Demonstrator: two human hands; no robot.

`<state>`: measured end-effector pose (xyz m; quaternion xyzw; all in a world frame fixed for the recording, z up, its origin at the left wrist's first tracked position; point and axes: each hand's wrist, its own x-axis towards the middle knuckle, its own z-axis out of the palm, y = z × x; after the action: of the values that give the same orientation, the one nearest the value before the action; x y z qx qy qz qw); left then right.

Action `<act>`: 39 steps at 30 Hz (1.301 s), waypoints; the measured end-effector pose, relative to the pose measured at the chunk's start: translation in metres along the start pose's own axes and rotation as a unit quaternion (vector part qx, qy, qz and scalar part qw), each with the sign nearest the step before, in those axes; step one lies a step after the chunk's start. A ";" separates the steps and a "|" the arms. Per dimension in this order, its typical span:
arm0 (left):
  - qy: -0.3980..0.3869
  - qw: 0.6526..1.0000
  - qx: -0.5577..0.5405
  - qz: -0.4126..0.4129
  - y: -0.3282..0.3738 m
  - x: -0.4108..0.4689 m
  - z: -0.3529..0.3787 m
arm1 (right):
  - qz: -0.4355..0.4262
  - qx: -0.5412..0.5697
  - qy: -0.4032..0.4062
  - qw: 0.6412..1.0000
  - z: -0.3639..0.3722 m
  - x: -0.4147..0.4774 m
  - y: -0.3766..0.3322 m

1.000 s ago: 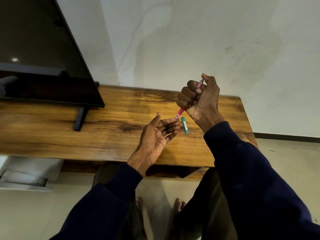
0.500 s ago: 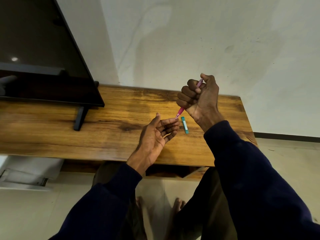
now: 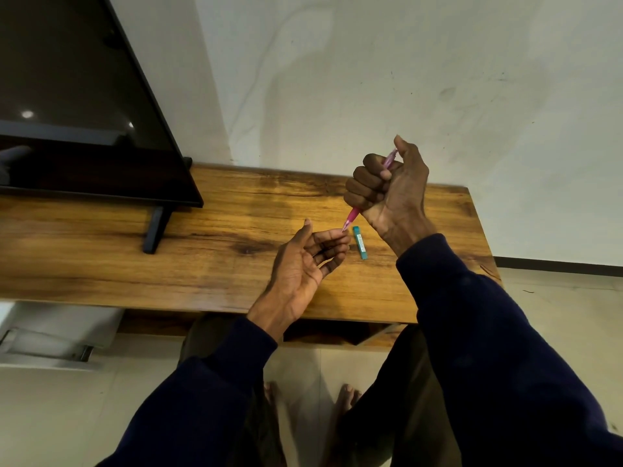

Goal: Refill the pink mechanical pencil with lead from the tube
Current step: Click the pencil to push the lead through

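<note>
My right hand (image 3: 387, 190) is fisted around the pink mechanical pencil (image 3: 352, 217), tip pointing down-left, thumb resting on its top end. The pencil's tip touches the fingertips of my left hand (image 3: 303, 264), which is held palm-up with fingers loosely curled and nothing gripped in it. The teal lead tube (image 3: 359, 242) lies flat on the wooden table (image 3: 202, 264), just right of my left fingertips and below my right hand. No lead is visible at this size.
A black TV (image 3: 84, 129) on a stand (image 3: 155, 230) occupies the table's left part. A white wall is behind. A white box (image 3: 50, 335) sits on the floor at left, and my bare feet show below the table's front edge.
Almost nothing: my right hand with the pencil has shifted very slightly, its tip staying at my left fingertips. The lead tube has not moved.
</note>
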<state>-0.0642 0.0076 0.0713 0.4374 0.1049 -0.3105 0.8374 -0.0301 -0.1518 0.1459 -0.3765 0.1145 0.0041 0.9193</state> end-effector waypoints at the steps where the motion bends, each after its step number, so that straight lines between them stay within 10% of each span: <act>1: 0.000 1.000 -0.001 0.000 0.000 0.000 0.000 | -0.001 -0.007 -0.001 1.000 0.001 0.000 0.000; 39: -0.004 1.000 -0.009 -0.001 0.000 -0.003 -0.001 | 0.054 0.029 0.017 0.998 -0.015 0.010 0.006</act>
<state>-0.0667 0.0103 0.0720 0.4287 0.1051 -0.3123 0.8412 -0.0242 -0.1586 0.1291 -0.3428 0.1503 0.0439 0.9263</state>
